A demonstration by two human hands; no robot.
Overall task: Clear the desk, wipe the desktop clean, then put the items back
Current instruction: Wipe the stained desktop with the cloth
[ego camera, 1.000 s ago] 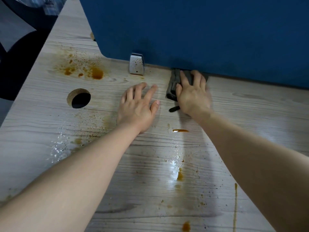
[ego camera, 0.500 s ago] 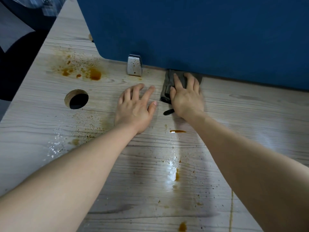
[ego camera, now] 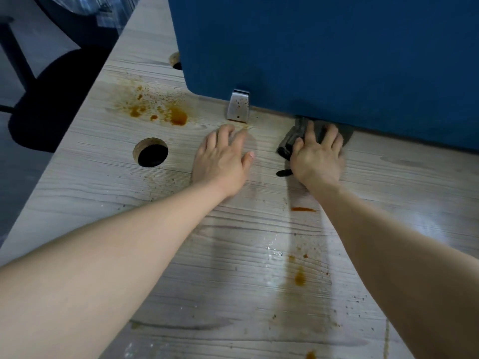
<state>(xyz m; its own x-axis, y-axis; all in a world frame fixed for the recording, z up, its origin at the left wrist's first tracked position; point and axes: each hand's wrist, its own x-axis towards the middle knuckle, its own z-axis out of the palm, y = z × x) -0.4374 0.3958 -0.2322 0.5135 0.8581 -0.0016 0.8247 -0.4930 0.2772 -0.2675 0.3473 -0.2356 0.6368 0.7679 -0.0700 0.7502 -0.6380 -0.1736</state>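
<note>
A dark grey cloth (ego camera: 290, 141) lies folded on the pale wood-grain desktop (ego camera: 401, 193), pushed up against the foot of the blue partition (ego camera: 324, 53). My right hand (ego camera: 317, 159) presses flat on the cloth with straight, spread fingers and covers most of it. My left hand (ego camera: 221, 159) rests flat on the bare desktop just left of the cloth, fingers spread. Orange-brown stains (ego camera: 168, 112) spatter the back left of the desk. Smaller drips (ego camera: 300, 278) and a wet streak lie between my forearms.
A metal partition bracket (ego camera: 238, 106) stands on the desk beyond my left hand. A round cable hole (ego camera: 151, 154) opens to the left of that hand. The desk's left edge drops to a dark floor with a chair base (ego camera: 46, 104).
My right hand and the cloth have slid a little left along the partition. The view has shifted, so everything sits further right in the frame. My left hand stays flat.
</note>
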